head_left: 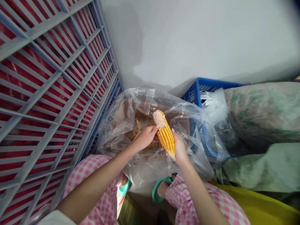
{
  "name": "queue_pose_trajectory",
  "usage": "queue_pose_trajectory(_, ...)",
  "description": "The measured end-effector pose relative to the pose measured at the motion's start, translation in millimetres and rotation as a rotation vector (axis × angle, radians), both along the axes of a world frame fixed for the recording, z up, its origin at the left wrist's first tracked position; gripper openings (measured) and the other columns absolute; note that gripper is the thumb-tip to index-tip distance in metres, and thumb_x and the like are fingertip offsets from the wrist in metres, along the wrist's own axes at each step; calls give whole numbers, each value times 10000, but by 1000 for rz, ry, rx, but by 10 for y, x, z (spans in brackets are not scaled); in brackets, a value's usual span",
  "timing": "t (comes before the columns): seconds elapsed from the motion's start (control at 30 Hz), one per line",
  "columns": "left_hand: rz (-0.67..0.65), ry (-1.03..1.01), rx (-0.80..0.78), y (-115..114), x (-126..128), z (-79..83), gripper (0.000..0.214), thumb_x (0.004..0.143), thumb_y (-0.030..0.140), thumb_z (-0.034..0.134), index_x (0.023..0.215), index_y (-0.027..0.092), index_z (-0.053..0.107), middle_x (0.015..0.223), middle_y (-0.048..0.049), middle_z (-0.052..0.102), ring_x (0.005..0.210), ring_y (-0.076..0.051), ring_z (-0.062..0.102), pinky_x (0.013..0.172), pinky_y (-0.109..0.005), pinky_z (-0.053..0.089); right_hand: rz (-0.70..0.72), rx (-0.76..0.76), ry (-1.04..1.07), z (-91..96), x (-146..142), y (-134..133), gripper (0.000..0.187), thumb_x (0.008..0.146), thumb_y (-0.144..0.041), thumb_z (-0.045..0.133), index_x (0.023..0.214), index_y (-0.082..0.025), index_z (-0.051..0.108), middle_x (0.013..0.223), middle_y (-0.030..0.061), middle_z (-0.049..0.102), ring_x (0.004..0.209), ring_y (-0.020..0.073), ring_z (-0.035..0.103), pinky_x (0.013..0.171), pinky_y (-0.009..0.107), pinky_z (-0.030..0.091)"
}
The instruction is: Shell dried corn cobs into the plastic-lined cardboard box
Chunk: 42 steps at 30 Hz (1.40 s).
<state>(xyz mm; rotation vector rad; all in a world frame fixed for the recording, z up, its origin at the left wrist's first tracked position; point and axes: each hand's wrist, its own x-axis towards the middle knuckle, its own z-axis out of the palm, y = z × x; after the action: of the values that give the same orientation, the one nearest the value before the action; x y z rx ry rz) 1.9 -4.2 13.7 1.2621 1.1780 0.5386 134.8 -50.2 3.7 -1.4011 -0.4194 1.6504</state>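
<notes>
Over that crumpled clear plastic bag, the right hand is gripping a tapered yellow corn cob; the left hand is clasping it near its bare end.

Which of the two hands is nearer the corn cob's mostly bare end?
The left hand: it touches the edge of the bare part, while the right hand holds the corn cob lower, where kernels remain.

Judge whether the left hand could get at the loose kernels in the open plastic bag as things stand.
Probably yes: the plastic bag gapes open below the left hand, leaving some loose kernels exposed, though that hand would likely leave the corn cob first.
</notes>
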Motion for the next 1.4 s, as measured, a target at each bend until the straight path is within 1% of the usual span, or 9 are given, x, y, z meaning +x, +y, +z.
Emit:
queue_pose_trajectory(0.1, -84, -6, 53, 12, -31, 78, 481, 812, 519, 321, 838, 130, 603, 753, -53, 618, 683, -156, 565, 531, -226, 443, -6, 20, 0, 22, 12, 12, 357, 753, -536, 439, 819, -189, 495, 577, 2, 594, 335, 147, 517, 212, 217, 323)
queue_pose_trajectory(0.3, -208, 263, 306, -7, -55, 98, 457, 848, 470, 267, 701, 146, 554, 640, -31, 597, 582, -136, 539, 592, -245, 418, 12, 27, -24, 19, 45, 2, 336, 741, -526, 466, 809, -198, 470, 541, -14, 581, 313, 141, 501, 218, 212, 313)
queue_pose_trajectory(0.57, -148, 383, 342, -64, -1, -26, 484, 872, 445, 167, 716, 159, 524, 635, -49, 607, 600, -158, 570, 601, -257, 415, -7, 15, -61, -17, -9, -8, 348, 742, -542, 448, 810, -200, 455, 540, -15, 585, 317, 127, 490, 230, 195, 273)
queue_pose_trajectory(0.7, -104, 372, 319, -74, 15, -83, 463, 867, 447, 189, 706, 170, 523, 606, -50, 596, 572, -164, 569, 576, -257, 404, -20, 16, -98, -26, -32, -14, 348, 736, -551, 455, 801, -208, 446, 560, -7, 598, 328, 122, 491, 231, 178, 230)
queue_pose_trajectory(0.9, -2, 330, 282, -100, 34, -130, 407, 855, 429, 273, 678, 184, 546, 573, -43, 583, 562, -173, 560, 598, -265, 402, -17, 11, -129, -66, -34, -12, 368, 724, -578, 456, 802, -218, 458, 540, -13, 588, 333, 130, 487, 244, 197, 245)
queue_pose_trajectory(1.0, 10, 271, 230, -82, 26, -93, 424, 847, 454, 288, 676, 175, 557, 573, -38, 582, 563, -171, 558, 609, -275, 413, -8, 20, -144, -69, -6, -1, 375, 726, -587, 445, 797, -219, 461, 495, -27, 554, 313, 129, 459, 260, 214, 260)
queue_pose_trajectory(1.13, 0, -53, 65, -73, 63, -25, 431, 825, 504, 317, 847, 168, 586, 780, -48, 626, 711, -177, 584, 633, -282, 449, -56, 73, -186, -53, 4, 7, 387, 747, -599, 400, 800, -221, 465, 498, -37, 514, 339, 121, 439, 316, 229, 286)
queue_pose_trajectory(1.27, 123, -299, -161, -171, 162, 0, 400, 756, 451, 507, 1056, 187, 495, 1038, -62, 588, 902, -175, 560, 704, -275, 459, -133, 251, -559, -47, -64, -25, 351, 789, -555, 371, 699, -222, 436, 542, -35, 465, 476, 118, 436, 457, 236, 323)
queue_pose_trajectory(1.4, 240, -362, -334, -248, 203, -43, 430, 679, 340, 629, 1038, 165, 469, 1039, -74, 580, 887, -164, 564, 736, -278, 453, 47, 347, -836, -10, -44, -49, 310, 818, -479, 379, 642, -225, 405, 539, -33, 430, 504, 124, 401, 514, 243, 274)
